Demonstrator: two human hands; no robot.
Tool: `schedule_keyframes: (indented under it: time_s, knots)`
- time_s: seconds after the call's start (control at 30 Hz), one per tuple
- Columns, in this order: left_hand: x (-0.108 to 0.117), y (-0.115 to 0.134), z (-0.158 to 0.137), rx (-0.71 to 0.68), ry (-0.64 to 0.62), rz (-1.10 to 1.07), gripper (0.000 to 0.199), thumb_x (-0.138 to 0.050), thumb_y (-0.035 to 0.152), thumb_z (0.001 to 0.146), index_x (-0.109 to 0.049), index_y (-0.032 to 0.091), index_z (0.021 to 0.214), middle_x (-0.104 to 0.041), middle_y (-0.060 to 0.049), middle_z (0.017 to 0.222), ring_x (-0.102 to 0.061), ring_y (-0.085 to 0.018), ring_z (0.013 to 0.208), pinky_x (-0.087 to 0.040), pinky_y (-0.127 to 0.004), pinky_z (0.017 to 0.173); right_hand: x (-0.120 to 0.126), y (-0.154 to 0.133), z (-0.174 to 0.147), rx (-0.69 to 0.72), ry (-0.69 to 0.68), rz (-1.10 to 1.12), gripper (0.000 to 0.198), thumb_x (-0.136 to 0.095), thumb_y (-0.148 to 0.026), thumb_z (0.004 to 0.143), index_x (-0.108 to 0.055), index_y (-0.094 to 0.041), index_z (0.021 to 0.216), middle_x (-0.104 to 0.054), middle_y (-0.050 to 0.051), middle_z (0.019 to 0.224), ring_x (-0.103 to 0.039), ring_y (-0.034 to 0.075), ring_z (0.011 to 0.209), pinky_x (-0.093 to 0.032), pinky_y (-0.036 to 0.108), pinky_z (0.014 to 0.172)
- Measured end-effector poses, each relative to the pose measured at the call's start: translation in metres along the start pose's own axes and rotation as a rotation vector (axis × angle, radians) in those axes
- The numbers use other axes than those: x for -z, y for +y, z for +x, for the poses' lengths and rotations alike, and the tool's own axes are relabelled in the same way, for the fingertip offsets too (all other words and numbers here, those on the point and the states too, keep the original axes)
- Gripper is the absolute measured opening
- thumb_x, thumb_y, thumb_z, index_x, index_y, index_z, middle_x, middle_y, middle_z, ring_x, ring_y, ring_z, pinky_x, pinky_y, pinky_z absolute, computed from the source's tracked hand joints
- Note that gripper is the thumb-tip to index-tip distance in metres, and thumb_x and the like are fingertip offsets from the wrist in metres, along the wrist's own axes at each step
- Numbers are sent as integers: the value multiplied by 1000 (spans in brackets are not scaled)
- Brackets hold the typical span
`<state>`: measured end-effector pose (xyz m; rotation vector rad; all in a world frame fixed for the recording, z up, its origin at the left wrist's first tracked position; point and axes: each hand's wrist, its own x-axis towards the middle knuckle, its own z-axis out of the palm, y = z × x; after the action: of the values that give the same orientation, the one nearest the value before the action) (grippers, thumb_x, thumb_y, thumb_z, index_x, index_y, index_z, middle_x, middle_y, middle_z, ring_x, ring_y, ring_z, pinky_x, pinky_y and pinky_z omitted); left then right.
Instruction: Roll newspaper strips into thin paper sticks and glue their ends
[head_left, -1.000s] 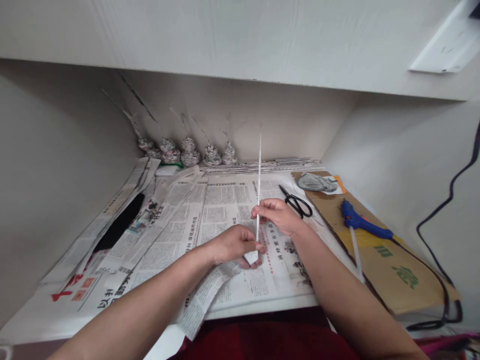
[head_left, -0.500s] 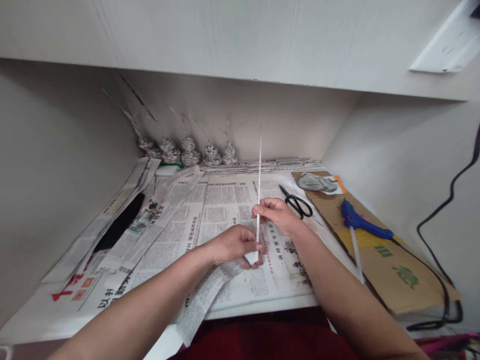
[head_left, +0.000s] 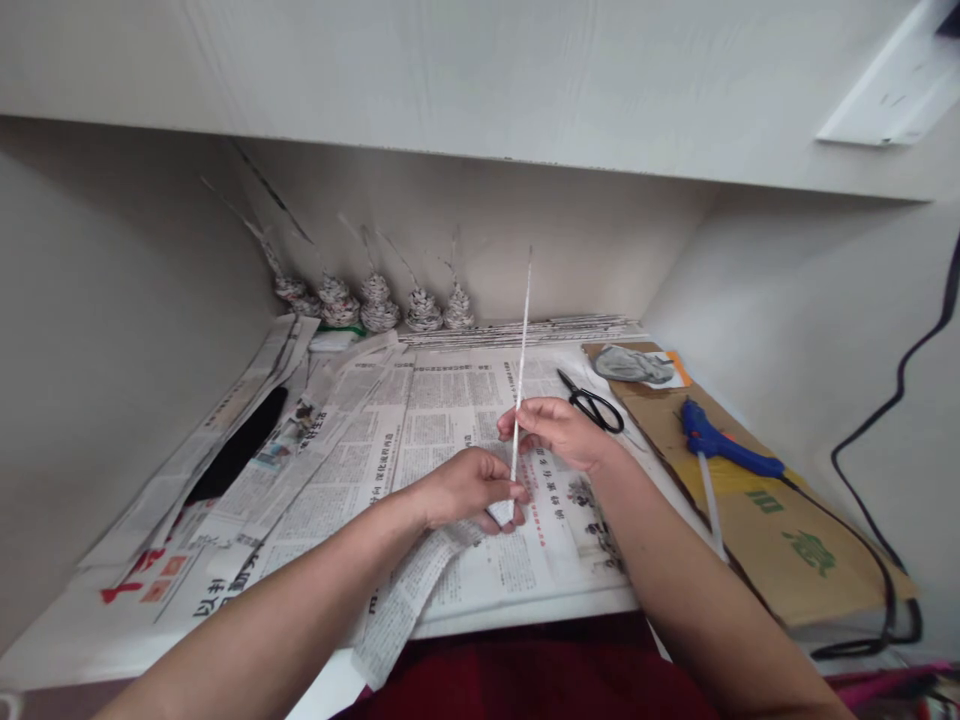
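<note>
A thin rolled paper stick (head_left: pixel 523 350) stands nearly upright between my hands, its tip leaning slightly right. My left hand (head_left: pixel 476 488) is closed around its lower end, where a newspaper strip (head_left: pixel 420 590) joins the roll. From there the strip trails down to the left, past the table's front edge. Higher on the stick, my right hand (head_left: pixel 551 428) pinches it between thumb and fingers. Black-handled scissors (head_left: pixel 592 402) lie just beyond my right hand. Printed newspaper sheets (head_left: pixel 442 420) are spread beneath both hands.
Several woven paper gourds (head_left: pixel 380 305) line the back wall at left, beside a bundle of paper sticks (head_left: pixel 517 332). Cut newspaper strips (head_left: pixel 262 490) lie at left. On the right, a blue glue gun (head_left: pixel 724 445) with a cord rests on cardboard (head_left: pixel 795 540).
The upper end of the paper stick has tilted to the right. My right hand's fingers have shifted slightly on it; my left hand stays almost in place.
</note>
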<state>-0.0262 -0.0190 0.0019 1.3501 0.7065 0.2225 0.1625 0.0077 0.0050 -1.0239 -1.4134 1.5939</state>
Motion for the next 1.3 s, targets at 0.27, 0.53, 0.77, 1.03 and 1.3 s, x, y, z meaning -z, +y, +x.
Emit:
schedule_keyframes:
  time_s: [0.27, 0.53, 0.77, 1.03, 1.3]
  knots:
    - [0, -1, 1, -16, -5, -3, 32, -60, 42, 76, -66, 13, 86, -66, -8, 80, -62, -15, 70, -52, -29, 62, 1, 4, 2, -18, 35, -104, 33, -66, -47, 74, -69, -15, 76, -67, 6, 79, -58, 13, 69, -46, 24, 59]
    - [0, 0, 0, -10, 7, 9, 30, -59, 41, 78, -66, 13, 87, -66, -7, 82, -61, -14, 69, -52, -29, 61, 1, 5, 4, -15, 68, -84, 37, -60, -50, 79, -68, -14, 72, -66, 6, 76, -57, 12, 65, -45, 24, 58]
    - [0, -1, 1, -1, 0, -1, 31, -62, 42, 75, -67, 12, 85, -67, -8, 82, -62, -14, 70, -52, -29, 61, 1, -2, 1, -4, 27, 30, 27, -69, -41, 73, -70, -15, 78, -66, 6, 82, -60, 14, 77, -45, 23, 62]
    - [1, 0, 1, 16, 11, 7, 31, -62, 41, 76, -67, 12, 84, -67, -9, 83, -62, -15, 72, -52, -29, 63, -2, -4, 0, -22, 14, 66, 26, -68, -41, 74, -69, -15, 79, -66, 6, 82, -60, 15, 78, -46, 24, 61]
    - [2, 0, 0, 15, 14, -9, 31, -62, 41, 76, -67, 12, 87, -68, -10, 86, -64, -16, 74, -53, -29, 64, 0, -3, -1, -17, 35, 55, 24, -68, -39, 74, -69, -16, 77, -66, 5, 82, -60, 13, 75, -45, 24, 60]
